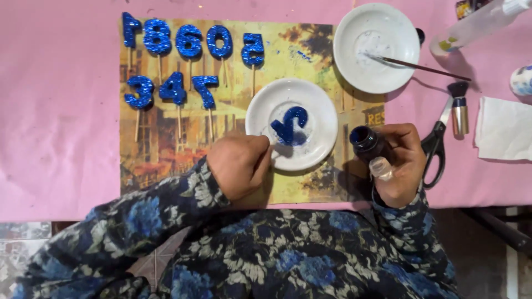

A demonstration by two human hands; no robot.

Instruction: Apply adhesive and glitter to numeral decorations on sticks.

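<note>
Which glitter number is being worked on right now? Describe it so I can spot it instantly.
Start at the yellowish printed sheet on the pink table. On it stands a white plate just ahead of the left hand. The blue glitter number lies in that plate, alone, while the other glitter numbers lie in two rows on the sheet.

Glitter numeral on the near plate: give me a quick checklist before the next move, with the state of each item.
1. Blue glitter numeral lies inside the near white plate: ok.
2. Left hand holds the numeral's stick at the plate's edge: ok, though the stick is mostly hidden.
3. Small dark jar open and upright in the right hand: ok.
4. Glitter left in the jar: cannot tell.
5. Finished numerals lie apart from the plate on the picture sheet: ok.
6. Scissors lie close beside the right hand: not ok.
</note>
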